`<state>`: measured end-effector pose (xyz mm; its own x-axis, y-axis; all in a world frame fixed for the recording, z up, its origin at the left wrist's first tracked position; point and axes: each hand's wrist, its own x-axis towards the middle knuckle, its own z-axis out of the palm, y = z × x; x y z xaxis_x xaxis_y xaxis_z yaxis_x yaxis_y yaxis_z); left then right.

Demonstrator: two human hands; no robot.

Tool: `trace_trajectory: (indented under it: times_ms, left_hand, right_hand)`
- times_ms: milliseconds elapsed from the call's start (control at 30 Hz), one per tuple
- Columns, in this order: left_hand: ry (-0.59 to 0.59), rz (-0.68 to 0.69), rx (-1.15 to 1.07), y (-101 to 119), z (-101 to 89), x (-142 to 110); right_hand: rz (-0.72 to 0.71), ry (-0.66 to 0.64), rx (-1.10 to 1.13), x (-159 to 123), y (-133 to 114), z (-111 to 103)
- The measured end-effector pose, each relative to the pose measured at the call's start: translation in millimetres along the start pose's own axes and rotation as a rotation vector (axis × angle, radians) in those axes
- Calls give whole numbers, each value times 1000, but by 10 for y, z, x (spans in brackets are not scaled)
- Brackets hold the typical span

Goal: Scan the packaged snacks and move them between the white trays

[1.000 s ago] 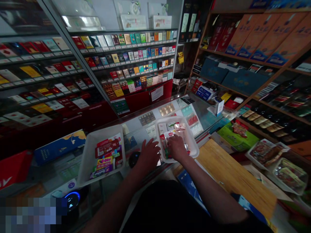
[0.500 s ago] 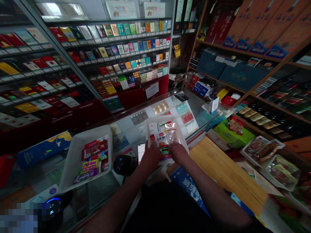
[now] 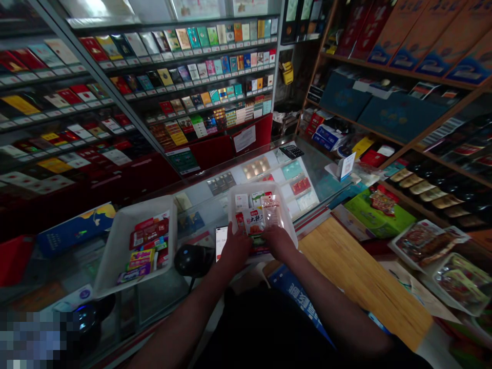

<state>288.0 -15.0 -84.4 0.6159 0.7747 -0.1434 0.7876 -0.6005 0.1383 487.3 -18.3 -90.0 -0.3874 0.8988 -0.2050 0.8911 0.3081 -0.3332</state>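
Both my hands are inside a white plastic bin of packaged snacks on the glass counter. My left hand is at the bin's near left, fingers curled down among the packets; what they grip is hidden. Beside it my right hand has its fingers bent inward at the lower end of a clear-and-pink snack packet. Whether it grips that packet or one below is hard to see. A white and red packet lies between the hands. Just left of the bin, a phone lies with its screen lit.
A second white bin with small colourful packets stands left, near a black rounded device. A calculator lies at the counter's back. Right are a wooden board, a green box and bottle shelves. Cigarette shelves line the back.
My hands have come slightly closer together at the near end of the bin. The snack packet stays at the bin's right side. The view has shifted a little.
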Motion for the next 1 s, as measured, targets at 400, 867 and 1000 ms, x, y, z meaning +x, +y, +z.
trace_trajectory:
  times_ms: [400, 867, 1000]
  left_hand:
    - [54, -188, -140, -76, -76, 110]
    - [288, -88, -144, -478, -759, -194]
    - [329, -85, -105, -647, -870, -392]
  right_hand:
    - [28, 42, 148, 135, 116, 41]
    - [192, 206, 764, 188, -281, -354]
    - [216, 182, 768, 320, -543, -450]
